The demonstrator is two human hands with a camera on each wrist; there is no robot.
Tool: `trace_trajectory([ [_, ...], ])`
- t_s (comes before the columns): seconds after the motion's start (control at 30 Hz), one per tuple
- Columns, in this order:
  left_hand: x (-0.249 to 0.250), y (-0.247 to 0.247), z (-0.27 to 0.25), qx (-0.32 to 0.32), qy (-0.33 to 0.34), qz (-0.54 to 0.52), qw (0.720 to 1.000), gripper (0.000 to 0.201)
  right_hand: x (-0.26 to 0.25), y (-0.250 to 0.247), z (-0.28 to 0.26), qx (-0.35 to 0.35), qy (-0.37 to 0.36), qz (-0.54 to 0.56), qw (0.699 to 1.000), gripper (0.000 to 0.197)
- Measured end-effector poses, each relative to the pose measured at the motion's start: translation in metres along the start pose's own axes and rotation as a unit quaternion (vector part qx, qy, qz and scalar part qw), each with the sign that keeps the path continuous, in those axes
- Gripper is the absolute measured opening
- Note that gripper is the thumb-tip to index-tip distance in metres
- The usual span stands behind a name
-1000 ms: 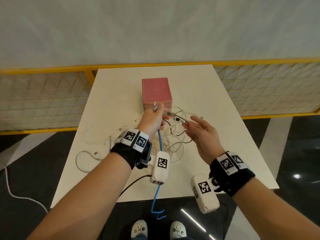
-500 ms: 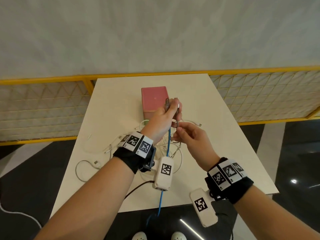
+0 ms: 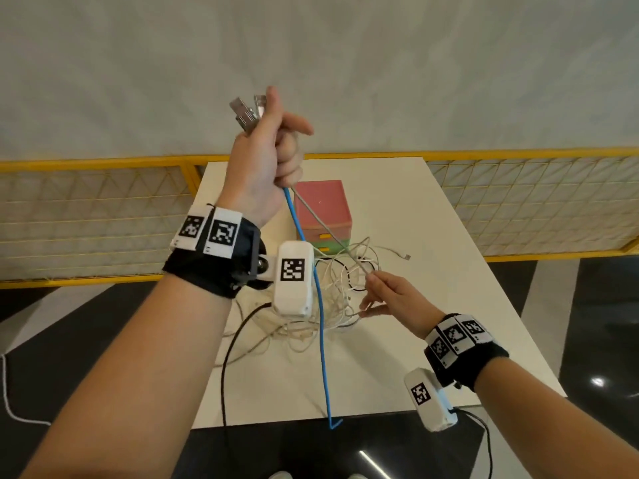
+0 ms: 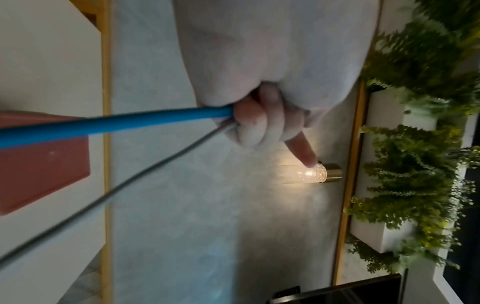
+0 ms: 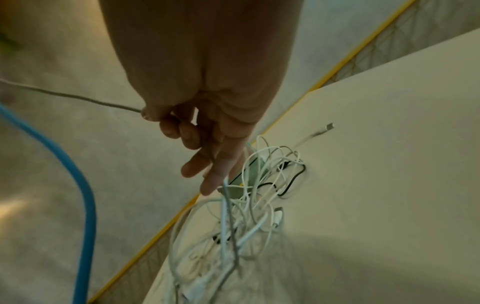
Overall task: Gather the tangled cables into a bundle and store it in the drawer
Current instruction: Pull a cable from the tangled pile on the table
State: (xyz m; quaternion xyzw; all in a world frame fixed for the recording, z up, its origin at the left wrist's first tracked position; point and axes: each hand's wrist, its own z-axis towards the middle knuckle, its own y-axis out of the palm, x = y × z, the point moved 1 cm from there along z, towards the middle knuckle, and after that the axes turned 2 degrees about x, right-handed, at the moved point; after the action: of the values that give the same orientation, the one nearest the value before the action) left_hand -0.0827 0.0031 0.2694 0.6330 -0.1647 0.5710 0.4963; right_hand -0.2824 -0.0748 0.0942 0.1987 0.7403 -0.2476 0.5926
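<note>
My left hand (image 3: 273, 150) is raised high above the table and grips a blue cable (image 3: 320, 323) and a thin grey cable (image 3: 328, 233), with metal plugs (image 3: 246, 112) sticking out above the fist. The blue cable (image 4: 103, 125) hangs down past the table's front edge. My right hand (image 3: 390, 295) is lower, over the tangle, and pinches the grey cable (image 5: 78, 97) between thumb and forefinger. A tangle of white cables (image 3: 332, 305) with one black strand lies on the white table (image 3: 432, 340). Behind it stands a small drawer unit (image 3: 323, 216) with a pink top, its drawers closed.
A loose white plug end (image 3: 404, 256) lies right of the tangle. A yellow-framed mesh railing (image 3: 518, 202) runs behind the table, before a pale wall. The floor below is dark, with a white cord (image 3: 14, 392) at the left.
My left hand has risen well above the table, pulling the blue and grey cables up. My right hand has slid down along the grey cable toward the tangle.
</note>
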Motion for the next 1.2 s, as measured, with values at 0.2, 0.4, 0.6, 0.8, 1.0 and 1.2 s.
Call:
trace_trajectory([
  [0.2, -0.002, 0.002, -0.021, -0.103, 0.016, 0.256, 0.961, 0.051, -0.04, -0.007, 0.022, 0.127, -0.109, -0.071, 0.983, 0.03],
  [0.4, -0.04, -0.002, -0.035, -0.187, -0.105, 0.421, 0.881, 0.035, -0.103, -0.001, 0.019, 0.132, -0.259, -0.214, 0.933, 0.027],
  [0.6, -0.033, -0.002, -0.035, -0.101, -0.017, 0.418, 0.903, 0.039, -0.094, -0.005, 0.017, 0.086, -0.26, -0.214, 0.937, 0.028],
  [0.8, -0.003, -0.014, -0.013, 0.097, 0.063, 0.286, 0.951, 0.037, -0.026, -0.011, 0.027, 0.061, -0.145, -0.223, 0.962, 0.036],
  [1.0, -0.016, -0.02, -0.02, 0.056, 0.16, 0.422, 0.891, 0.04, -0.066, -0.011, 0.02, 0.072, -0.18, -0.268, 0.944, 0.031],
  [1.2, -0.046, 0.004, -0.037, -0.147, 0.025, 0.529, 0.836, 0.044, -0.114, -0.003, 0.017, 0.062, -0.278, -0.306, 0.908, 0.023],
])
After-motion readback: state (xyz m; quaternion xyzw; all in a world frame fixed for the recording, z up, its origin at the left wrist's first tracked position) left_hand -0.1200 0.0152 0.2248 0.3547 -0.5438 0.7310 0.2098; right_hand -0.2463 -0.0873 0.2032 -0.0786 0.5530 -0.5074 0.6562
